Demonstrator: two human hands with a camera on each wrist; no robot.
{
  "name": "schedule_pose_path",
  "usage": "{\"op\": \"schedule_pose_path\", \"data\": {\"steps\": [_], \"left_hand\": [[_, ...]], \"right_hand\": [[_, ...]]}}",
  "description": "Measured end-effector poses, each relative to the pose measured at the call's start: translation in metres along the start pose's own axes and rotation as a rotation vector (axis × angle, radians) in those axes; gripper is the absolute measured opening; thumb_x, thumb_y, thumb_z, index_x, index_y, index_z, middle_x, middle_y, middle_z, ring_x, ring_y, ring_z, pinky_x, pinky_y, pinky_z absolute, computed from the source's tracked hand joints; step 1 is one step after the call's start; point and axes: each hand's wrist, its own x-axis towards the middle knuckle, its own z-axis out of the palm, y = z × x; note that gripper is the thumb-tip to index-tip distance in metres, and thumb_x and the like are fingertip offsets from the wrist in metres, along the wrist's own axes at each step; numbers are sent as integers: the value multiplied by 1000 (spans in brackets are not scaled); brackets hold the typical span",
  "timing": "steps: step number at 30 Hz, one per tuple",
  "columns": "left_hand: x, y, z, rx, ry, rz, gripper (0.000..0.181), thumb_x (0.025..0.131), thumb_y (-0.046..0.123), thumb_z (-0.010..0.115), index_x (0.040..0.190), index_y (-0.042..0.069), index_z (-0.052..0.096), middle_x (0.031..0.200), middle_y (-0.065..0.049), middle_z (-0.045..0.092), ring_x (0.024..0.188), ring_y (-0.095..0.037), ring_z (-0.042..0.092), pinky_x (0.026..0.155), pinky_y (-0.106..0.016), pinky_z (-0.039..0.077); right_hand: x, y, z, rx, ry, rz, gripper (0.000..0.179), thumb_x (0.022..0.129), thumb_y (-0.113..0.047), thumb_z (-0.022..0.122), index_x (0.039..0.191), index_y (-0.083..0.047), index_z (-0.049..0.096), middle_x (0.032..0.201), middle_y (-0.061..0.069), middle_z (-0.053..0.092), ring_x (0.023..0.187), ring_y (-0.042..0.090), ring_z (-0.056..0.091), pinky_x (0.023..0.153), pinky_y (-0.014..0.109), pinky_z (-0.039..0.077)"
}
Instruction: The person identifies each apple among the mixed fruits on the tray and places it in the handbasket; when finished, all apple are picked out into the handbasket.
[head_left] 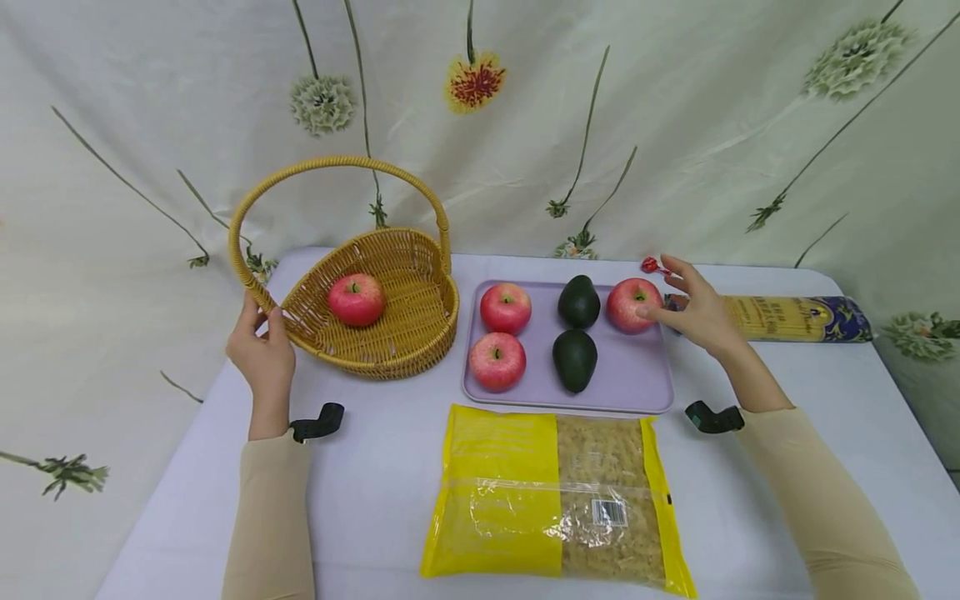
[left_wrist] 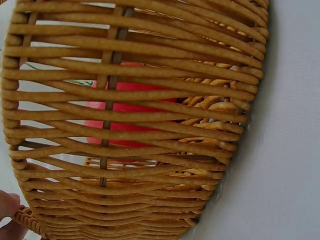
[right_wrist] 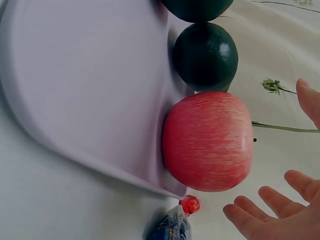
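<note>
- Left hand (head_left: 262, 350) pinches brown wicker basket handle (head_left: 341, 161), left of lilac oblong tray (head_left: 633, 375).
- Right hand (head_left: 699, 312) spread, empty: likely pick-up step; next, grasp round red apple (head_left: 627, 302), tray's back-right.

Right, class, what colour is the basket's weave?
The basket is golden brown, shown best in the head view.

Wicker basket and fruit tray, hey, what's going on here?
A person's left grip holds the golden-brown wicker basket by its arched handle; one round red apple lies inside. The open right grip is beside another red apple on a rectangular pale-purple tray. Two more red apples and two dark green avocados share the tray.
</note>
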Motion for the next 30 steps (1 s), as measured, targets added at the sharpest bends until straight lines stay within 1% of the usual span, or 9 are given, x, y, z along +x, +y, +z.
{"op": "schedule_pose_path", "data": {"steps": [3,6,12,15,17,19,24,30], "left_hand": [[0,0,0,-1,-3,-7,43,99,10,54,142,16,53,135,-3,61,115,-19,60,91,-29,55],[0,0,0,1,1,-10,43,99,9,54,141,15,53,136,-4,61,115,-20,60,91,-28,55],[1,-2,1,10,11,-3,42,98,8,54,140,13,55,134,-6,62,112,-21,61,86,-17,54],[2,-4,1,8,19,4,42,97,7,54,139,12,56,132,-6,63,110,-21,62,82,-12,52],[2,-4,1,6,20,6,42,97,7,54,138,13,57,132,-6,64,109,-21,62,81,-11,52],[2,-4,1,5,18,3,42,98,7,54,139,13,56,132,-6,64,110,-21,62,82,-13,53],[1,-2,1,7,8,-10,43,99,10,54,141,16,53,134,-5,62,113,-20,61,89,-22,55],[1,-2,1,7,9,-1,43,99,10,54,141,17,53,135,-4,61,115,-20,61,90,-24,55]], "right_hand": [[1,3,1,15,-11,-3,92,85,-20,76,156,-10,18,159,22,23,141,47,29,113,61,29],[3,5,3,28,-20,-13,91,86,-15,75,156,-7,17,159,24,22,140,49,29,112,62,29],[6,8,7,12,-20,-13,88,86,-8,73,155,-4,19,158,26,22,141,49,28,111,62,31],[7,10,8,4,-20,-3,88,86,-8,73,155,-4,19,158,25,22,141,48,28,111,61,31],[7,11,9,3,-22,4,89,86,-10,74,155,-3,18,158,25,23,141,48,29,111,61,32],[7,11,10,3,-25,8,89,86,-11,74,155,-3,18,158,25,23,140,47,30,110,60,33],[7,12,11,-2,-41,16,88,86,-12,73,155,-3,19,158,25,23,140,48,30,111,60,33],[9,13,12,-5,-62,31,88,86,-13,73,155,-5,20,158,24,24,141,47,28,112,60,33]]}}
